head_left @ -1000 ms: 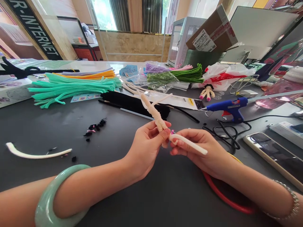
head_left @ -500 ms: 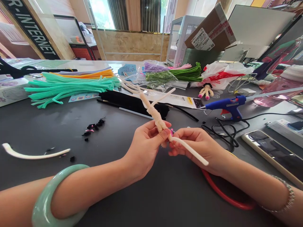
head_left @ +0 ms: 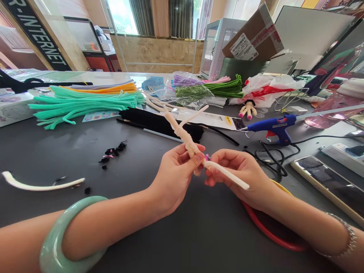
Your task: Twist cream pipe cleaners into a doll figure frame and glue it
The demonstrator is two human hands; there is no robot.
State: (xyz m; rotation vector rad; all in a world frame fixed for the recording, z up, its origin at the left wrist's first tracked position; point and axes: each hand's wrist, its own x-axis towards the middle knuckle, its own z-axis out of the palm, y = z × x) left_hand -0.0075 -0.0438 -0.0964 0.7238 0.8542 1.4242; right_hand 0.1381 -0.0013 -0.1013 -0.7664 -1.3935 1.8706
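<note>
My left hand [head_left: 174, 174] pinches a twisted cream pipe-cleaner figure [head_left: 183, 134] near its lower end; the figure sticks up and away over the dark table. My right hand [head_left: 241, 172] is closed on a loose cream pipe-cleaner strand [head_left: 230, 177] that joins the figure at my fingertips, its free end pointing right. A small pink bit [head_left: 206, 156] shows between the two hands. A green bangle [head_left: 61, 235] is on my left wrist, a silver bracelet [head_left: 345, 239] on my right.
Teal pipe cleaners [head_left: 85, 104], orange ones [head_left: 113, 90], black ones [head_left: 159, 123] and green ones [head_left: 224, 89] lie beyond my hands. A blue glue gun [head_left: 274, 127] with cord, a phone [head_left: 327, 185], a small doll [head_left: 248, 109], a cut cream piece [head_left: 40, 184], black scraps [head_left: 112, 153] and a red ring [head_left: 270, 235] surround them.
My right hand has swung the loose strand's free end down and back up slightly while turning it at the joint. The left hand keeps its hold on the figure.
</note>
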